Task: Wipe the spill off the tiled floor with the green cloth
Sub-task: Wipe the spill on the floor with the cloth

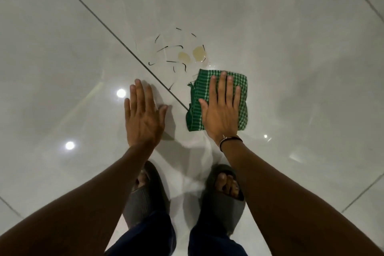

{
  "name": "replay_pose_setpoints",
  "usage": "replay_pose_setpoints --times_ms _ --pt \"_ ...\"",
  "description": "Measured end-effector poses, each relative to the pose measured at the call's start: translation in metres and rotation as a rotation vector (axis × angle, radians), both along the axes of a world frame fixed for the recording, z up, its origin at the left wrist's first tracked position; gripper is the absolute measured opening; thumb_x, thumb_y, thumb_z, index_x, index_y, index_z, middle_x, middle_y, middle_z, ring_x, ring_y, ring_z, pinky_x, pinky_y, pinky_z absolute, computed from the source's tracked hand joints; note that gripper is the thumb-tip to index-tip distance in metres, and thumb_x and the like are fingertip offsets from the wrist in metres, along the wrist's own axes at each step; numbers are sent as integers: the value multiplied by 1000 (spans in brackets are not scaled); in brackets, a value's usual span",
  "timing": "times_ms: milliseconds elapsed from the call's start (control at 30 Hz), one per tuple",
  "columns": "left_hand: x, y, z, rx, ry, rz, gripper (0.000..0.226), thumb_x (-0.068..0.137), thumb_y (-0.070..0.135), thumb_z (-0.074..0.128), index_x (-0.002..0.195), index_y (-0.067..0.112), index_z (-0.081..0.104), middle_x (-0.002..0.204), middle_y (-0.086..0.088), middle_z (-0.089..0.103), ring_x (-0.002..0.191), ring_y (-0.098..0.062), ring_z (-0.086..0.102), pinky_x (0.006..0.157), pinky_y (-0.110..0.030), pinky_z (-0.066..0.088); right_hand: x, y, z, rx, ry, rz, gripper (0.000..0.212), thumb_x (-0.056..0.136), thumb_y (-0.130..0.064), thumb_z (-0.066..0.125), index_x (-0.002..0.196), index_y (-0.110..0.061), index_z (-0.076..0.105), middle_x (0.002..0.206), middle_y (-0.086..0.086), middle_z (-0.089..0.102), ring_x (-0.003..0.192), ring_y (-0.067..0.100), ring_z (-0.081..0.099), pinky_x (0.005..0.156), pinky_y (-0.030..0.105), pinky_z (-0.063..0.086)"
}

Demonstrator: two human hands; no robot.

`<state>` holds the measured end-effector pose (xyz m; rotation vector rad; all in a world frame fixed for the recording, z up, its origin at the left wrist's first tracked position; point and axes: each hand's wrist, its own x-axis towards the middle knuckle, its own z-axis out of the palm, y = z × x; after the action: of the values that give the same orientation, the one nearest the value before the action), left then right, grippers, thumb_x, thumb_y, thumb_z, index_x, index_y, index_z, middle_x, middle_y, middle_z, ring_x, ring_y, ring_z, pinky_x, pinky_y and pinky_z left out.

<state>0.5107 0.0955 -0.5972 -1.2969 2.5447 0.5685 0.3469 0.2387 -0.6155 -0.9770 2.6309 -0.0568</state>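
Right hand (220,110) flat, fingers spread, pressing green checked cloth (242,97) onto tiled floor (62,48); left hand (143,114) open, empty; yellowish spill (192,55) just beyond cloth, unwiped; wiping seemingly barely begun

2 dark slippers (145,199), wristband (229,140), navy trousers (145,237).

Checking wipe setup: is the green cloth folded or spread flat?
Folded. The green cloth forms a compact pad with layered edges on its left side, flat on the floor under the right hand.
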Motion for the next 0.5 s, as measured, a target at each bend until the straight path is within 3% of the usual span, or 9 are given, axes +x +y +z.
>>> replay_pose_setpoints --times_ms 167,267,367,500 --pt "10 -16 -38 -100 7 -129 90 111 69 17 179 15 -8 189 -9 -13 177 -29 -11 144 -51 -2 -9 34 -20 -24 40 206 76 111 -60 16 174 -17 7 182 16 3 169 37 5 137 56 0" --pt "12 -14 -48 -135 37 -130 89 112 68 19 179 15 -7 189 -9 -12 177 -28 -10 144 -49 -3 -45 48 -15 9 72 -4 76 111 -58 23 174 -18 9 182 16 4 169 38 7 136 63 9" --pt "15 -16 -57 -192 46 -140 89 112 66 24 179 16 -6 190 -7 -12 177 -26 -10 143 -45 -7 -86 6 -19 -9 140 -230 75 111 -59 16 173 -17 10 182 18 8 168 40 12 133 67 16" --pt "16 -16 -57 -195 22 -141 92 110 69 23 179 14 -5 190 -7 -12 177 -26 -9 143 -43 -10 -74 -42 -19 -40 118 -76 76 111 -60 11 173 -16 12 181 17 10 168 38 12 134 61 4"
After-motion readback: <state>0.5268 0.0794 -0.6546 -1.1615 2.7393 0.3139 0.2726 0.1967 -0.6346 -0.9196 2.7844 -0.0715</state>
